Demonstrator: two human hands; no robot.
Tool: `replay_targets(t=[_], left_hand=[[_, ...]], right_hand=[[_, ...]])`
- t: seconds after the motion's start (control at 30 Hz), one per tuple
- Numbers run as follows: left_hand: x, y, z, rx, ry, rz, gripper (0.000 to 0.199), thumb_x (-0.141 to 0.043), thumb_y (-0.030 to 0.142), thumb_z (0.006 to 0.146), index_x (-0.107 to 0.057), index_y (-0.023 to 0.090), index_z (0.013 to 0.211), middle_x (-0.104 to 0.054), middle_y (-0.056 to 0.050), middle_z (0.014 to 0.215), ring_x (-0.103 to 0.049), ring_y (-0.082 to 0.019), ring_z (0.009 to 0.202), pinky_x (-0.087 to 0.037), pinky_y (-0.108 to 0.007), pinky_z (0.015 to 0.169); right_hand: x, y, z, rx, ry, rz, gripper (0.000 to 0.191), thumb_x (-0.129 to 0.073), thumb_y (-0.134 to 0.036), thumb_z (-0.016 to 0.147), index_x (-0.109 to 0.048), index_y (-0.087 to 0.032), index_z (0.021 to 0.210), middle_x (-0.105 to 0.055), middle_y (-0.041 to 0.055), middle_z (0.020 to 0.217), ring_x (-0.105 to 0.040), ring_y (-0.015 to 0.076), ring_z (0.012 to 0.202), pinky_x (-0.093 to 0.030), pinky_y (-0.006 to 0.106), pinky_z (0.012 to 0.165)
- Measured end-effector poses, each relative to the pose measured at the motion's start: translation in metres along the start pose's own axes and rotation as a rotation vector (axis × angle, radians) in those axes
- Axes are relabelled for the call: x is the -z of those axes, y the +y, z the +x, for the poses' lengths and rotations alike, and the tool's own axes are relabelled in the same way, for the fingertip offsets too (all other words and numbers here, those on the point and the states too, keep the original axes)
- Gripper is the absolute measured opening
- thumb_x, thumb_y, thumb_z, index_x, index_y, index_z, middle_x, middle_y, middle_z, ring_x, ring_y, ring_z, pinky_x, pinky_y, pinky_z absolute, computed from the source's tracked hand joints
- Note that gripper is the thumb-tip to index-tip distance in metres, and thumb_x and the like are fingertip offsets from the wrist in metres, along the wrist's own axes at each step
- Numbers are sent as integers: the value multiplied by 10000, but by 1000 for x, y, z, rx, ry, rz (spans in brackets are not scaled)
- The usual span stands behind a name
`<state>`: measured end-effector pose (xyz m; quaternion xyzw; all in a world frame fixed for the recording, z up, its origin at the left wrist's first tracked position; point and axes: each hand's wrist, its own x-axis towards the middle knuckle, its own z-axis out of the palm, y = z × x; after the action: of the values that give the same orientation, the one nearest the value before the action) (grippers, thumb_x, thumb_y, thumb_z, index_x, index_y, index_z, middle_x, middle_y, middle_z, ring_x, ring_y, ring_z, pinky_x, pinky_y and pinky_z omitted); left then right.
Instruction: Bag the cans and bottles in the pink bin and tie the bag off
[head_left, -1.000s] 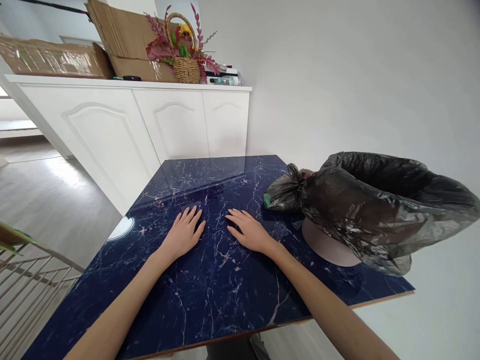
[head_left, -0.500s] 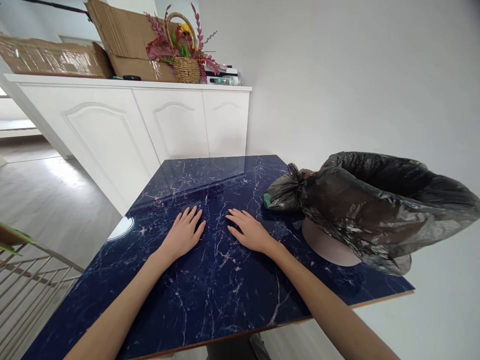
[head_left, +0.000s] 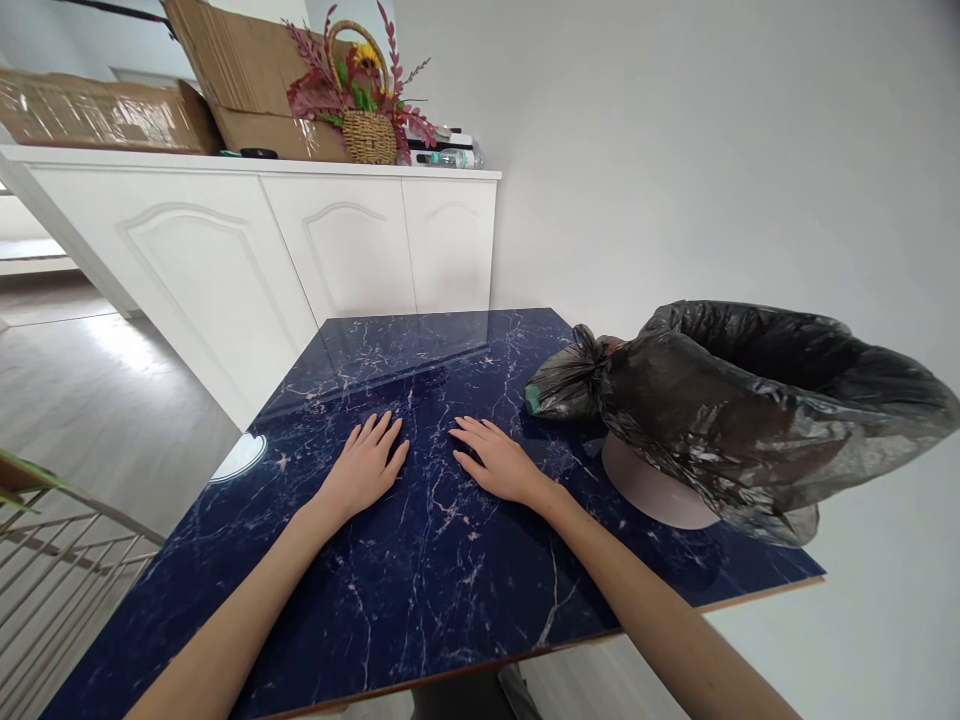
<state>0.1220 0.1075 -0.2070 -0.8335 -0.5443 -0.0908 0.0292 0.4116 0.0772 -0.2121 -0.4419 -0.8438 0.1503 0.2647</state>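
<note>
Both of my hands rest palm down on a glossy dark blue marble-patterned table (head_left: 420, 600). My left hand (head_left: 364, 468) lies left of the middle, fingers stretched out and holding nothing. Across from it, my right hand (head_left: 499, 465) lies flat with its fingers spread, also holding nothing. To the right of that hand stands a bin (head_left: 652, 487) lined with a black plastic bag (head_left: 750, 430) whose mouth gapes open. Beside it, nearest my right fingertips, a tied dark plastic bag (head_left: 566, 385) sits on the table; something green shows through one end.
A white cabinet (head_left: 187, 270) stands beyond the table, bearing cardboard boxes (head_left: 112, 112), a wicker basket (head_left: 369, 137) of flowers and a plastic bottle (head_left: 455, 158). A grey wall (head_left: 675, 150) closes off the right. Near the lower left is a metal rack (head_left: 75, 560).
The whole view has shifted very slightly left. Both hands stay in the same place on the table, and no object has moved.
</note>
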Motion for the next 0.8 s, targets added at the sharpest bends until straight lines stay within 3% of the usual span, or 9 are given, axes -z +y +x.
replay_targets(t=[0.8], left_hand=[[11, 8, 0, 25, -64, 7, 725, -262, 549, 1111, -409, 118, 1677, -315, -134, 1771, -238, -381, 1656, -224, -582, 1338]], right_hand=[[0, 0, 0, -5, -22, -21, 565, -371, -474, 1140, -527, -196, 1606, -417, 100, 1728, -326, 260, 1635, -233, 510, 1368]])
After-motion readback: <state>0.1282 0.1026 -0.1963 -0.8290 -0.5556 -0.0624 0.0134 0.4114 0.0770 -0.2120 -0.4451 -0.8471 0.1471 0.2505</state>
